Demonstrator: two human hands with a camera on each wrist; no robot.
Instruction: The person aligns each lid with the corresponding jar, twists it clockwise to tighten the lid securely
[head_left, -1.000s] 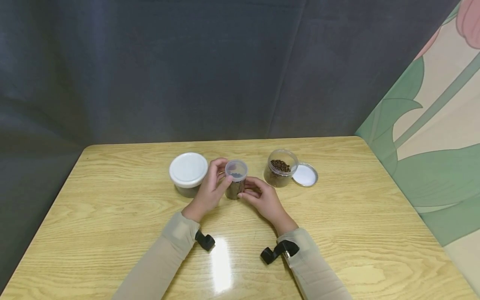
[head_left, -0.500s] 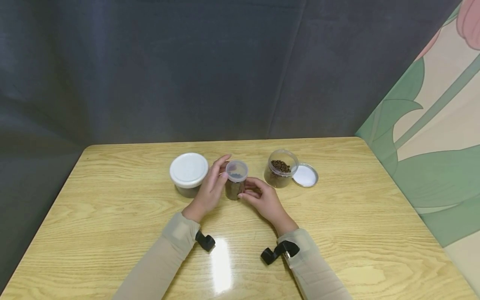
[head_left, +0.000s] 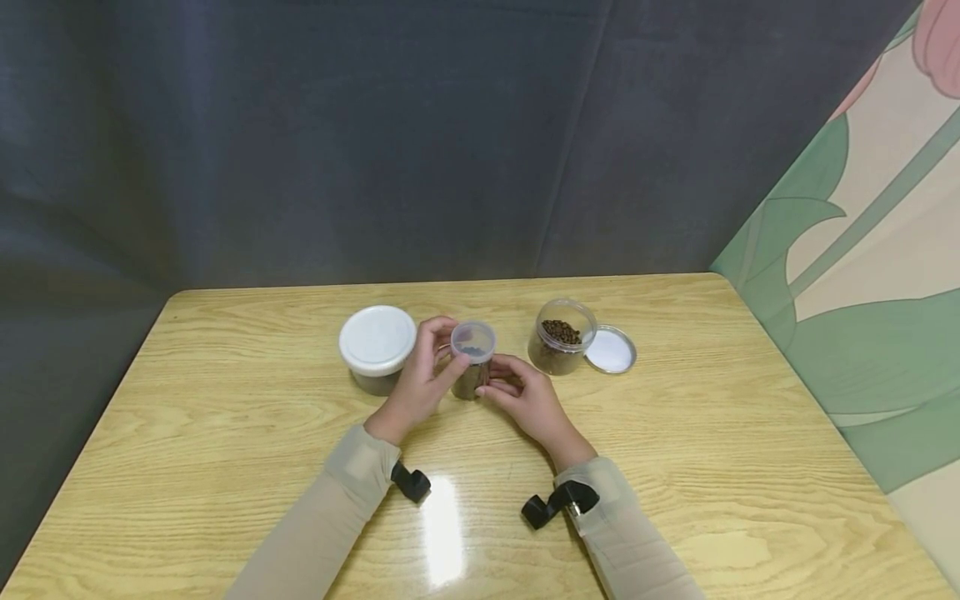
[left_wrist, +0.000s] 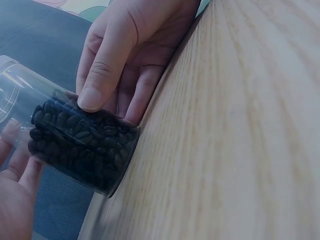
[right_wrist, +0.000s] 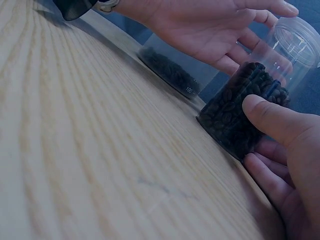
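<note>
A small clear jar [head_left: 468,383] of dark coffee beans stands upright on the table, topped by a translucent lid [head_left: 473,340]. My left hand [head_left: 420,375] curves round the lid from the left, thumb at the near rim and fingers behind. In the right wrist view, the left fingers [right_wrist: 240,55] reach behind the clear upper part of the jar. My right hand [head_left: 528,400] grips the lower body from the right. In the left wrist view, the right thumb [left_wrist: 92,97] presses on the jar wall, its other fingers low near the base.
A wide tub with a white lid [head_left: 377,337] stands just left of my left hand. To the right is an open clear jar [head_left: 555,358] partly filled with coffee beans, beside a round white lid with a metallic rim [head_left: 611,350]. A dark curtain [head_left: 450,142] hangs behind the table.
My left hand's fingers and thumb spread away from the lid half a second ago and have closed round it again. The right hand and the jar have stayed in place.
</note>
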